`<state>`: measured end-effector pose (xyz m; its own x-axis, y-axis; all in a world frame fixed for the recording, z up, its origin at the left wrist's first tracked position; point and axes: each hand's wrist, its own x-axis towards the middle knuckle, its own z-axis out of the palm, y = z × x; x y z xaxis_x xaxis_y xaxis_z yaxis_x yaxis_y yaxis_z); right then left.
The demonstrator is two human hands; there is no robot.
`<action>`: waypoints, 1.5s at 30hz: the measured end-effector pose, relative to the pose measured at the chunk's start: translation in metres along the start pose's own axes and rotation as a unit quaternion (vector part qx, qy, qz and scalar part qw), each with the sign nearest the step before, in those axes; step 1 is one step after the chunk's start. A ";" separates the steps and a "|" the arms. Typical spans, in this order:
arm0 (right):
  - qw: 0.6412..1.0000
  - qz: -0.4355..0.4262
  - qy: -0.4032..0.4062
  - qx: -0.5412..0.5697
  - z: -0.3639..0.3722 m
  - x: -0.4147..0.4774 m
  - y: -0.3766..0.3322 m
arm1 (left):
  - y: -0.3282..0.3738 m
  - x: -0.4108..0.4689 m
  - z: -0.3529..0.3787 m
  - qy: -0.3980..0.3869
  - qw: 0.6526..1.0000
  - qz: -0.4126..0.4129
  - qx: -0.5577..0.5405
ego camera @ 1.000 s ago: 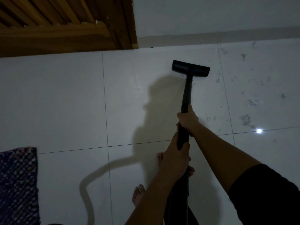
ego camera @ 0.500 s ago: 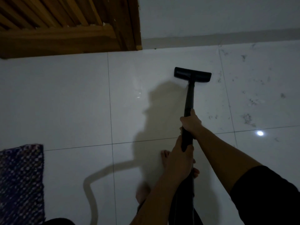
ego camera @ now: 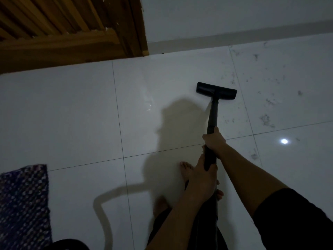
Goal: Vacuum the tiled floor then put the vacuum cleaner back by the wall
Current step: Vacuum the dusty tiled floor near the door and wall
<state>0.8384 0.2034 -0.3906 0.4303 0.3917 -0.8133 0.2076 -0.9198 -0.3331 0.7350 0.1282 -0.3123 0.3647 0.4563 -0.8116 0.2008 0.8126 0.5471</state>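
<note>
forearms bare | right sleeve (ego camera: 295, 219) short, black | feet (ego camera: 186, 170) bare | dark legwear

I see open floor (ego camera: 75, 112) left of the nozzle (ego camera: 216, 91) and ahead to the wall (ego camera: 234, 18); the door (ego camera: 63, 33) bounds the far left, a rug (ego camera: 23, 204) lies near left, my foot (ego camera: 186, 170) beside the wand (ego camera: 212, 114)

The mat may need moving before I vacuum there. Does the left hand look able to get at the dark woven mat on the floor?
Probably not yet: the left hand is gripping the black vacuum wand, and the dark woven mat lies well off to the left.
</note>
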 end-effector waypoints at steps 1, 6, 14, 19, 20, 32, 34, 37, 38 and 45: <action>1.000 0.003 0.002 0.002 -0.001 -0.003 0.004 | -0.002 -0.003 0.002 -0.002 1.000 0.000 0.010; 1.000 0.005 0.010 0.008 -0.003 -0.016 0.022 | -0.015 -0.021 0.010 -0.003 1.000 -0.001 0.016; 1.000 0.014 0.005 0.012 -0.008 -0.043 0.096 | -0.068 -0.057 0.046 0.003 1.000 -0.020 0.019; 1.000 0.018 -0.008 0.022 -0.026 -0.049 0.134 | -0.093 -0.070 0.082 0.003 1.000 -0.029 0.008; 0.999 0.021 -0.009 0.036 -0.027 -0.049 0.140 | -0.097 -0.072 0.086 0.002 1.000 -0.029 0.008; 0.997 0.012 -0.033 0.066 -0.045 -0.065 0.189 | -0.133 -0.094 0.121 0.016 1.000 -0.012 0.024; 0.997 0.020 -0.041 0.069 -0.034 -0.076 0.203 | -0.146 -0.105 0.116 0.018 0.999 -0.019 0.028; 0.996 0.023 -0.035 0.083 -0.023 -0.087 0.216 | -0.157 -0.117 0.112 0.018 0.999 -0.018 0.039; 0.996 0.022 -0.031 0.083 -0.023 -0.091 0.219 | -0.160 -0.120 0.112 0.015 0.999 -0.016 0.044; 0.995 0.022 -0.014 0.096 -0.019 -0.105 0.234 | -0.174 -0.133 0.109 -0.003 0.998 -0.015 0.054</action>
<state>0.8583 -0.0528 -0.3739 0.4100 0.3529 -0.8410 0.0161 -0.9248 -0.3802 0.7509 -0.1135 -0.2767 0.3622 0.4296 -0.8272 0.3088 0.7820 0.5414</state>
